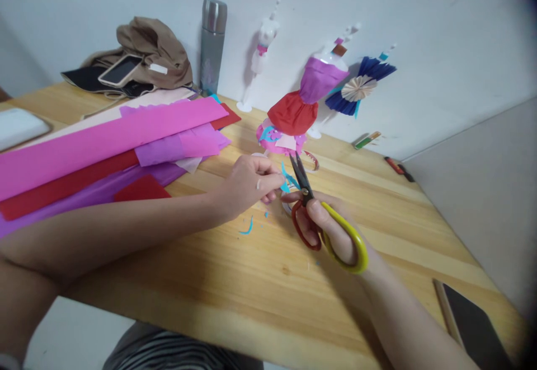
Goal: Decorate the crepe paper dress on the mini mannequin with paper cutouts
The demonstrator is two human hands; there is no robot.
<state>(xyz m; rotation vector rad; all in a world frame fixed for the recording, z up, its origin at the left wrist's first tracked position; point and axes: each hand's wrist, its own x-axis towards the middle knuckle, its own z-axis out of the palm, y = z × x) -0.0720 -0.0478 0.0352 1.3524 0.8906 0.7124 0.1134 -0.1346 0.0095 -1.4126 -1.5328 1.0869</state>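
Observation:
My left hand (258, 182) pinches a small blue paper piece (285, 184) between thumb and fingers above the table. My right hand (331, 224) grips a pair of scissors (305, 191) with one red and one yellow handle loop. The dark blades point away from me, slightly parted, close beside the blue paper. Thin blue paper scraps (247, 227) lie on the wood below my hands. Just beyond them stands a small dress form (310, 87) in a purple top and red skirt, with pink and blue paper around its lower part. A roll of tape (287, 207) is partly hidden behind my right hand.
Crepe paper sheets (104, 140) in pink, red and purple pile up at left. Behind are a brown cloth bag (155, 51), a phone (121, 71), a grey flask (212, 51), a white dress form (262, 45) and a blue-dressed one (361, 87). A dark phone (474, 319) lies at right.

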